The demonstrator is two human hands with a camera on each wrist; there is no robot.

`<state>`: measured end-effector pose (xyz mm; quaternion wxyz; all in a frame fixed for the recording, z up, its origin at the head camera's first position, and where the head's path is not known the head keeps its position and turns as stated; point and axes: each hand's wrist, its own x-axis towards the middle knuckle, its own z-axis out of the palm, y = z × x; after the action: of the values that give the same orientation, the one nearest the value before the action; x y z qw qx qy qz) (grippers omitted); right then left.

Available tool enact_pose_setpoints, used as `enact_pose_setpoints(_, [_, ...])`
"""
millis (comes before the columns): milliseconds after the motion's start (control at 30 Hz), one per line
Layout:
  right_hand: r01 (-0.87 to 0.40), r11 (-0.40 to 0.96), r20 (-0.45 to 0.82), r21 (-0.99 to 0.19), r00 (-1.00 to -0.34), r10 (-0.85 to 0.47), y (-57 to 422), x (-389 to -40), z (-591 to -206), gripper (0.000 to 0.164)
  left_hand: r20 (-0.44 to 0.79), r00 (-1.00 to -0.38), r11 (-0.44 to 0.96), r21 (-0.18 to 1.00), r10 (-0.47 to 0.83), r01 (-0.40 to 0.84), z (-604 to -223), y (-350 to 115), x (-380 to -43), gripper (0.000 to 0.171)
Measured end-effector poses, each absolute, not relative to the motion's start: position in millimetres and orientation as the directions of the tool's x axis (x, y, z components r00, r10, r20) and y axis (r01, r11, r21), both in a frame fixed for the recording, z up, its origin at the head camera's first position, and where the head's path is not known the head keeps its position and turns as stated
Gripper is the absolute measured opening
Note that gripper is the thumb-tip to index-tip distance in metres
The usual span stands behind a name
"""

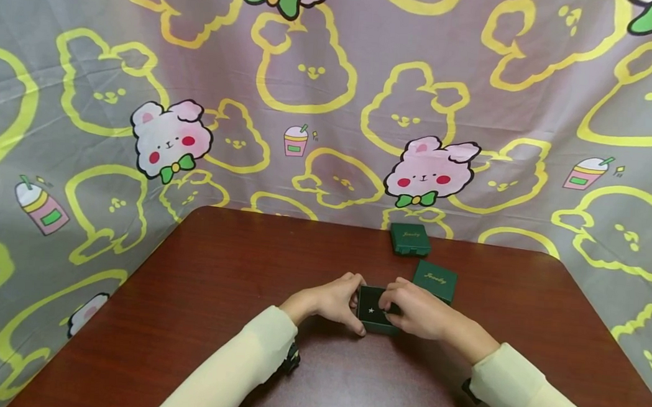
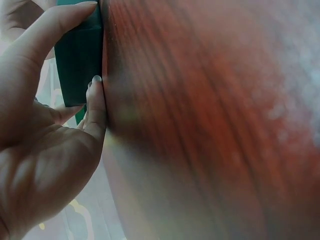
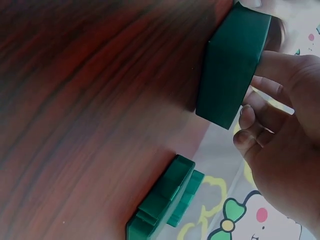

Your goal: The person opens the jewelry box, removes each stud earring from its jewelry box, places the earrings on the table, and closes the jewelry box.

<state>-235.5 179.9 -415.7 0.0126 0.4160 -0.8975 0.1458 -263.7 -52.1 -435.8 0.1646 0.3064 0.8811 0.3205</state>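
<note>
My left hand grips the left side of a small green jewelry box, thumb on the near wall and fingers toward the far side. The box sits uncovered on the table, its black insert facing up. On the insert lies a tiny silver star-shaped piece of jewelry. Over the box's right part is my right hand, fingers curled, their tips at the insert. Those fingers hide whatever is between them. In the right wrist view they reach over the rim of the box's plain green wall.
Just behind my right hand lies a green piece with gold "Jewelry" lettering. Farther back, near the table's far edge, sits another green lettered box. A patterned cloth hangs around the brown wooden table.
</note>
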Motion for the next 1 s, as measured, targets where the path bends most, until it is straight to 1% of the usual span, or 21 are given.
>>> enact_pose_setpoints(267, [-0.739,0.617,0.140,-0.269,-0.664,-0.734,177.3,-233.9,-415.1,0.017,-0.095,-0.754,0.609,0.659,0.649,0.441,-435.6,-52.5,-264.1,0.072])
enact_pose_setpoints(567, [-0.741,0.610,0.121,-0.281,-0.658,-0.743,176.6,-236.5,-410.7,0.014,-0.095,-0.753,0.602,0.669,0.651,0.437,-435.1,-52.5,-264.4,0.071])
enact_pose_setpoints(1000, [-0.745,0.611,0.116,-0.268,-0.655,-0.747,177.3,-239.0,-409.7,0.008,-0.089,-0.753,0.596,0.674,0.652,0.436,-435.7,-51.9,-266.5,0.072])
